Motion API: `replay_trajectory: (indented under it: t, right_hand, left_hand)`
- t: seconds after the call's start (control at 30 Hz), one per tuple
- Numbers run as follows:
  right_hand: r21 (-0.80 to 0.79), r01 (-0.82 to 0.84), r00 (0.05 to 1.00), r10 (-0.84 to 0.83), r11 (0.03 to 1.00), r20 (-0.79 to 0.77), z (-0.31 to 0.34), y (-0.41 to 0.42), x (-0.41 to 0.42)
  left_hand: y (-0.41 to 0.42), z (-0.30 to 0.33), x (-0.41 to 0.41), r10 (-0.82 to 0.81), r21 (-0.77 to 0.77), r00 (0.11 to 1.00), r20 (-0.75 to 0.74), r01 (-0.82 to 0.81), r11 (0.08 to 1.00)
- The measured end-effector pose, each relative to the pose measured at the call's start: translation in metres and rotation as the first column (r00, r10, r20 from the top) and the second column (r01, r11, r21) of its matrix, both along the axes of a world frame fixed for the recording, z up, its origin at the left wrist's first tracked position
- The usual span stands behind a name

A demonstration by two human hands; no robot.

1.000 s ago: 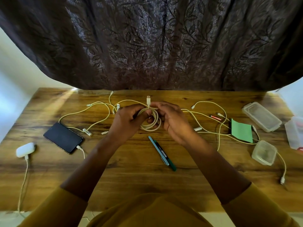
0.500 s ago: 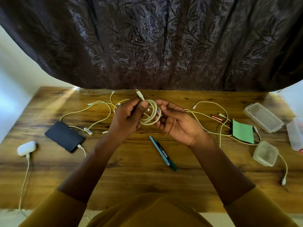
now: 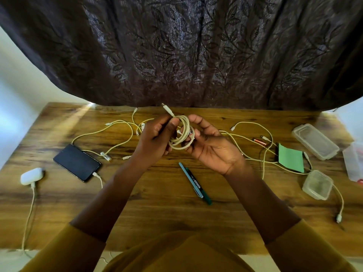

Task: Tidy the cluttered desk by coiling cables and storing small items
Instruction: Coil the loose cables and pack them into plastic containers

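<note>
Left hand (image 3: 155,140) clamped on the coiled cable (image 3: 181,134), thumb and fingers pinching one side of the loops, at centre frame above the desk (image 3: 157,209). Right hand (image 3: 210,144) palm-up under the opposite side of the coil, fingers loosely curled and cradling it at the fingertips. Free plug end (image 3: 167,109) projecting up and left from the coil, unsecured. Below the hands, two pens (image 3: 194,183) side by side on the desk. Left of centre, loose cables (image 3: 117,132) and a phone (image 3: 76,162) with a cable plugged in; far left, a white case (image 3: 31,176) on its own lead. Right of centre, further loose cables (image 3: 263,146), a green paper (image 3: 290,158), a small box (image 3: 317,184) and a long lidded box (image 3: 315,141). Likely fault: loops springing open if the left pinch relaxes before the free end is wrapped or tucked, owing to stiffness in the cable. Secondary fault: the coil slipping off the right fingertips, that support being light. Further risk: the coil snagging the loose cables when set down, pulling the phone or small box along.
</note>
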State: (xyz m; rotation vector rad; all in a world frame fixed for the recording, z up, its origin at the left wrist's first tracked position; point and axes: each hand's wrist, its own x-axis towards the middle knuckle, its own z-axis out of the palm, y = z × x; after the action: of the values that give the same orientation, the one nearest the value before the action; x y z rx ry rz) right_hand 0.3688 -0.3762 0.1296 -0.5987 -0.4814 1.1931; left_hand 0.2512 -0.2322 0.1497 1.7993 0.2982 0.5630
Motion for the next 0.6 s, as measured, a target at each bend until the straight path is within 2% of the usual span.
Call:
replay_trajectory:
  t: [0.2, 0.5, 0.6]
  right_hand:
    - [-0.007, 0.008, 1.0, -0.008, 1.0, 0.023, -0.001, 0.008, -0.002]
    - [-0.135, 0.064, 0.995, -0.053, 0.989, 0.083, -0.005, 0.015, -0.012]
    - [-0.185, 0.095, 0.986, -0.067, 0.978, 0.151, -0.007, 0.012, -0.007]
  left_hand:
    - [-0.001, 0.0, -0.001, 0.023, 0.015, 1.0, 0.019, -0.024, 1.0]
    - [0.0, 0.0, -0.002, 0.075, 0.142, 0.997, 0.011, -0.076, 0.987]
    - [-0.001, 0.003, -0.003, 0.061, 0.156, 0.998, 0.013, -0.062, 0.986]
